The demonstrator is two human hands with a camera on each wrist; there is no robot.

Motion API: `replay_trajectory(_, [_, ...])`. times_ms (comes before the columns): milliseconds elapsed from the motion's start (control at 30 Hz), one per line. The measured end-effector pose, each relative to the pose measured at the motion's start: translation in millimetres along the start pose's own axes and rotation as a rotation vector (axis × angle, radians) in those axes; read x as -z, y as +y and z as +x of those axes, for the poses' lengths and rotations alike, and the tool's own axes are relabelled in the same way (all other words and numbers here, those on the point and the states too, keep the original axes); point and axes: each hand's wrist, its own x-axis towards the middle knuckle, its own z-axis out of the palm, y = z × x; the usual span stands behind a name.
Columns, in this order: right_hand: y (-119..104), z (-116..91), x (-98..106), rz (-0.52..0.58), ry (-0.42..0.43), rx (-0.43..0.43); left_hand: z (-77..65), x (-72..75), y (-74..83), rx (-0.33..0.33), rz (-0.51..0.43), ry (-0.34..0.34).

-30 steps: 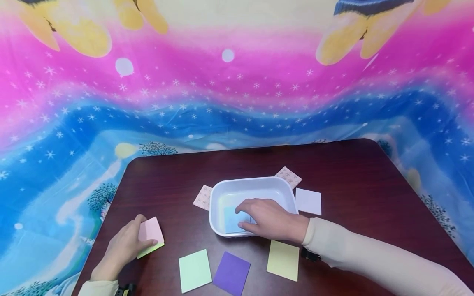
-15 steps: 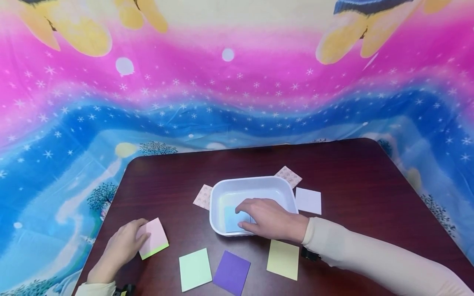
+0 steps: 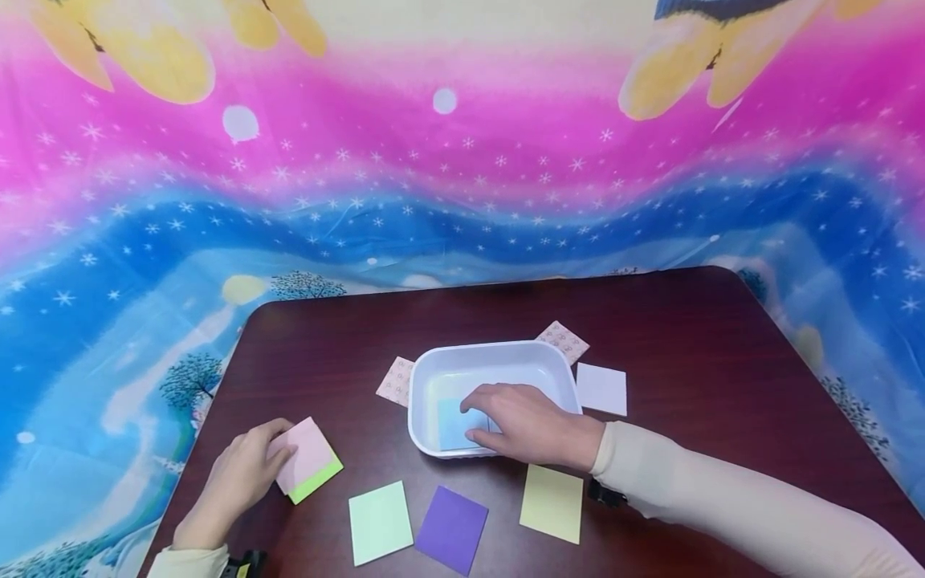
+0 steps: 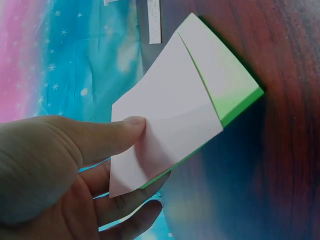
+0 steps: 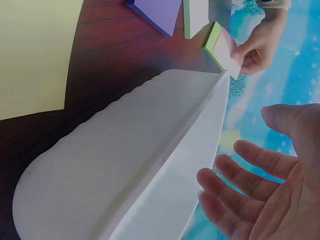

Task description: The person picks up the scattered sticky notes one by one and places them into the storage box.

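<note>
We see the left hand [image 3: 242, 474] at the left of the worktop [image 3: 318, 349], gripping a pink pad [image 3: 307, 451] together with a bright green pad [image 3: 319, 483] below it. Thumb presses on the pink face, fingers are curled underneath; the left wrist view shows this pinch clearly. The two pads are offset, so we get a green strip along one side of the pink. The pair is near the mint pad [image 3: 381, 523] but apart from it.

The right hand [image 3: 531, 425] is over the white basin [image 3: 470, 365]. Its fingers are loosely bent, thumb well apart from them, nothing between them in the right wrist view; we can't tell whether any fingertip touches the basin. A light blue pad [image 3: 453, 425] lies inside the basin, partly covered by this hand in the head view.

In front of the basin we have a row: the mint pad, a purple pad [image 3: 451, 530] just beside it, then a pale yellow pad [image 3: 552, 504] farther right, near the right wrist. A white pad [image 3: 602, 390] is beside the basin's right end. We count two patterned pads, one at the basin's left end [image 3: 395, 381], one at its back right corner [image 3: 564, 343]. Behind the worktop we see a pink and blue printed cloth [image 3: 448, 168] with snowflakes; cream sleeve [image 3: 694, 474] on the right arm.
</note>
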Motion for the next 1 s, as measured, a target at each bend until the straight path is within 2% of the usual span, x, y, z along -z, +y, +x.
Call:
replay_trajectory(433, [1.0, -1.8, 0.5, -0.009, 0.005, 0.002, 2.4, -3.6, 1.0, 0.047, 0.005, -0.001])
replay_trajectory(1000, [2.4, 0.5, 4.4, -0.010, 0.024, 0.009, 4.9, 11.0, 15.5, 0.007, -0.027, 0.031])
